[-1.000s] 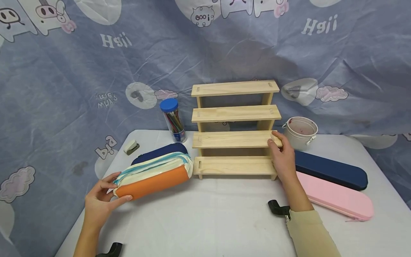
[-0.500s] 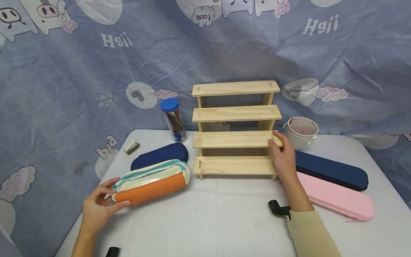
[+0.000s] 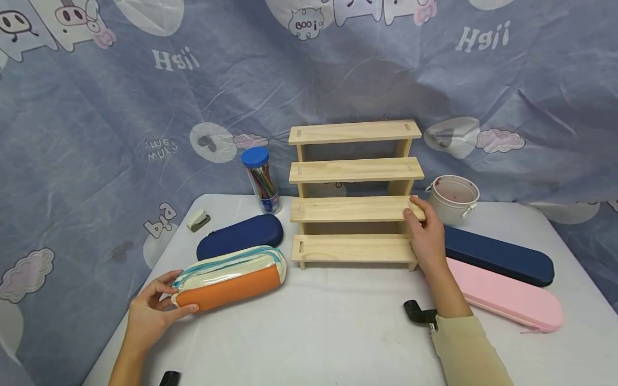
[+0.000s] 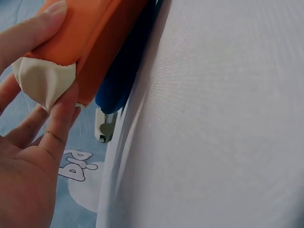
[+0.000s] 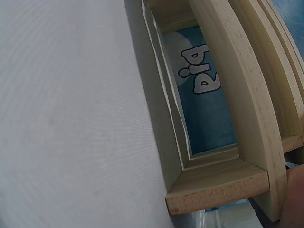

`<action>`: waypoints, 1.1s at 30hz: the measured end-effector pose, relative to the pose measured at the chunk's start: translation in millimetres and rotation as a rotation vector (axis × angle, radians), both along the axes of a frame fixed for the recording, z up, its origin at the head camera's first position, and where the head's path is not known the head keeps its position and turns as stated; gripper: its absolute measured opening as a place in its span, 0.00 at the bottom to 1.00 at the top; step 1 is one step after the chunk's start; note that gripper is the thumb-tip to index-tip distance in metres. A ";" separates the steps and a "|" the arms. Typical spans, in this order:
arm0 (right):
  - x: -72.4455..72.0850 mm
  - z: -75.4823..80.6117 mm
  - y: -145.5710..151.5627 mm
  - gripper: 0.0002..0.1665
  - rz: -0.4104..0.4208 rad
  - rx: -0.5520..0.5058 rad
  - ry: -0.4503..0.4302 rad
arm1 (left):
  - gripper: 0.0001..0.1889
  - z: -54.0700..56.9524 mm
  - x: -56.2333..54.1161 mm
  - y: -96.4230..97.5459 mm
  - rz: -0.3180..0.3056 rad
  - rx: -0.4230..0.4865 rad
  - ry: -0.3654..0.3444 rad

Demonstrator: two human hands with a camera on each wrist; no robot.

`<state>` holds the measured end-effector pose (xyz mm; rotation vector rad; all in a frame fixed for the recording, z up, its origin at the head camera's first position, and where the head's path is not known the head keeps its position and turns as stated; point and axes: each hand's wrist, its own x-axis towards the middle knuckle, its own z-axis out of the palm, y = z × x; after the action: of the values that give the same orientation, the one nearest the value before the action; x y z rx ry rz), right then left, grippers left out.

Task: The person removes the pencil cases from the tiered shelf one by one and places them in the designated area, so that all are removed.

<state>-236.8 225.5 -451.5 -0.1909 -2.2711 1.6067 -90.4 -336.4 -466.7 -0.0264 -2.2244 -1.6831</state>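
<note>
In the head view my left hand grips the left end of an orange and cream pencil case with a clear window and blue zip trim. The thumb lies on its orange front, and the left wrist view shows the other fingers around the cream end. Behind it lies a dark blue pencil case. My right hand holds the right end of the third tier down on a stepped wooden shelf. Only a sliver of that hand shows at the edge of the right wrist view, beside the wooden shelf.
A clear jar with a blue lid and a small stapler-like item stand at the back left. On the right are a pale bucket, a long navy case and a pink case. A printed cloth hangs behind.
The orange and cream pencil case has come down and nearer in my left hand, uncovering more of the dark blue case behind it. My right hand has stayed on the shelf.
</note>
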 end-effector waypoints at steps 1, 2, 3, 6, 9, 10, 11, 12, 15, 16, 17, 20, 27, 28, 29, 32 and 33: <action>0.0 -0.2 0.2 0.28 -0.001 -0.001 0.000 | 0.29 -0.4 0.2 -0.1 0.002 -0.011 -0.005; 0.0 -0.3 0.3 0.28 -0.002 -0.001 0.000 | 0.29 -0.8 0.2 -0.3 0.005 -0.025 -0.010; 0.0 -0.4 0.5 0.28 -0.003 -0.003 0.001 | 0.29 -1.3 0.2 -0.4 0.009 -0.039 -0.016; 0.2 -0.3 0.7 0.28 -0.009 -0.002 0.000 | 0.28 -3.7 0.1 -1.1 0.024 -0.086 -0.042; 0.1 -0.4 0.8 0.28 -0.008 -0.003 0.005 | 0.28 -7.1 1.0 -3.2 0.040 -0.156 -0.068; 0.1 -0.3 0.7 0.28 -0.007 -0.003 0.006 | 0.29 -8.3 1.4 -4.0 0.041 -0.178 -0.074; 0.1 -0.4 0.6 0.28 -0.005 -0.005 0.008 | 0.29 -9.5 1.8 -4.9 0.042 -0.199 -0.078; 0.0 -0.4 0.5 0.28 -0.004 -0.006 0.008 | 0.29 -10.5 2.2 -5.7 0.042 -0.217 -0.083; -0.1 -0.5 0.3 0.27 -0.002 -0.007 0.010 | 0.29 -12.4 2.9 -7.1 0.037 -0.243 -0.101; -0.1 -0.5 0.2 0.27 -0.002 -0.008 0.010 | 0.29 -12.9 3.0 -7.1 0.037 -0.248 -0.105; -0.2 -0.6 0.1 0.27 -0.002 -0.008 0.011 | 0.29 -13.3 3.2 -7.2 0.034 -0.250 -0.109; -0.5 -0.7 -0.2 0.27 0.001 -0.010 0.016 | 0.29 -13.1 4.3 -7.0 0.032 -0.262 -0.129; -0.4 -0.2 -0.3 0.28 0.002 -0.008 0.016 | 0.30 -15.5 5.2 -7.7 0.007 -0.312 -0.144; -0.3 -0.2 -0.2 0.27 0.002 -0.008 0.017 | 0.31 -16.1 4.9 -8.1 0.007 -0.323 -0.147; -0.3 -0.3 -0.2 0.27 0.002 -0.008 0.019 | 0.31 -17.1 4.6 -8.9 0.006 -0.332 -0.153; -0.4 -0.7 -0.1 0.27 0.001 -0.006 0.024 | 0.31 -18.8 3.8 -10.8 -0.002 -0.333 -0.157; -0.3 -0.8 -0.1 0.27 0.001 -0.005 0.026 | 0.31 -19.1 3.7 -11.2 -0.006 -0.334 -0.156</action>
<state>-237.2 225.4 -452.3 -0.1691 -2.2487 1.6058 -86.7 -347.6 -485.8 0.0164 -2.6015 -1.3384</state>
